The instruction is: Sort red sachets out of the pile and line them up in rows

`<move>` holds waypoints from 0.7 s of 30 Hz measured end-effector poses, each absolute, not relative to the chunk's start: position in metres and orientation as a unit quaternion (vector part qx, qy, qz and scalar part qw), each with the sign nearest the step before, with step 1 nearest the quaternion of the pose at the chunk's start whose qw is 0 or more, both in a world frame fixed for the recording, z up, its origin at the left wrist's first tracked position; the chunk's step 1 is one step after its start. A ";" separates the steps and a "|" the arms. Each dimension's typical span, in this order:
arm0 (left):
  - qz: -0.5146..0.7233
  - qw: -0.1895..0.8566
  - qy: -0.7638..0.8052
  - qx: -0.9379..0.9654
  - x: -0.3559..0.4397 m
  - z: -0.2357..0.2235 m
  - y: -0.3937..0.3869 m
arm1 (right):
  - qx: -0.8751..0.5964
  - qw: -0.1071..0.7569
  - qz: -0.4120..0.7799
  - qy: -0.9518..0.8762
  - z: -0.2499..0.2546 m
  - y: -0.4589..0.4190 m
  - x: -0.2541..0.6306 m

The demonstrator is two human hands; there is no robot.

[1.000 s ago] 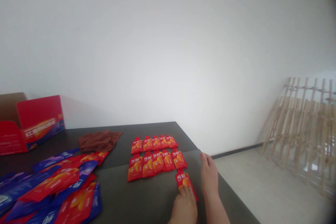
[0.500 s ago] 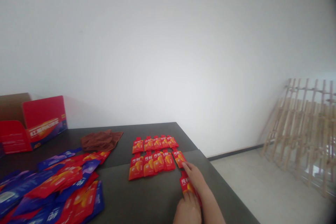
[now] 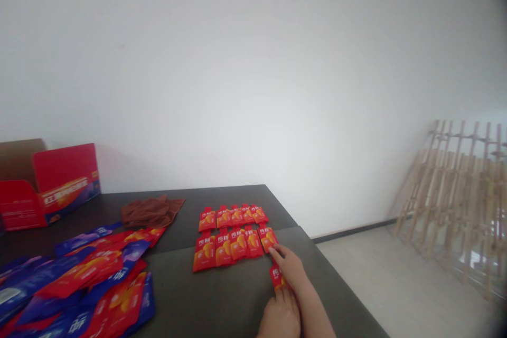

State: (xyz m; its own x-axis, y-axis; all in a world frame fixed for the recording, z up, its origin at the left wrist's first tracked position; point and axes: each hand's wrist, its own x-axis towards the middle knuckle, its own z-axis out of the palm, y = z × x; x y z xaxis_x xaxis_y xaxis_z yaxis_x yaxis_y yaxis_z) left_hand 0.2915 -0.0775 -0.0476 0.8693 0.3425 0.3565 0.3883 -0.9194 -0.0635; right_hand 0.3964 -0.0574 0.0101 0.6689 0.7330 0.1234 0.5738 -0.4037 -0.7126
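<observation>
Red snack pouches with orange fruit pictures lie in two rows on the dark table: a back row (image 3: 236, 215) and a front row (image 3: 224, 251). My right hand (image 3: 291, 268) pinches the lower edge of the red pouch (image 3: 266, 237) at the right end of the front row. Nearer to me, my left hand (image 3: 280, 314) has its fingers closed over another red pouch (image 3: 276, 278), which shows only in part. The right wrist crosses close beside the left hand and hides some of that pouch.
A loose pile of blue and red pouches (image 3: 79, 285) covers the table's left side. Behind it are a brown cloth (image 3: 152, 211) and an open red carton (image 3: 67, 185). The table's right edge drops to a pale floor (image 3: 356, 253). Wooden racks (image 3: 455, 206) lean at far right.
My right hand has brought the end pouch slightly left, closer to its row. The left hand has shifted a little, still on its pouch.
</observation>
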 end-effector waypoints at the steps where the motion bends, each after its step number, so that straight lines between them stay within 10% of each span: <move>1: -0.166 0.060 -0.185 -0.967 0.289 -0.043 -0.077 | -0.832 0.378 0.101 -0.393 0.012 -0.057 0.397; 21: -0.053 -0.046 -0.209 -0.975 0.201 0.044 -0.045 | -0.847 0.363 0.103 -0.374 0.038 -0.078 0.389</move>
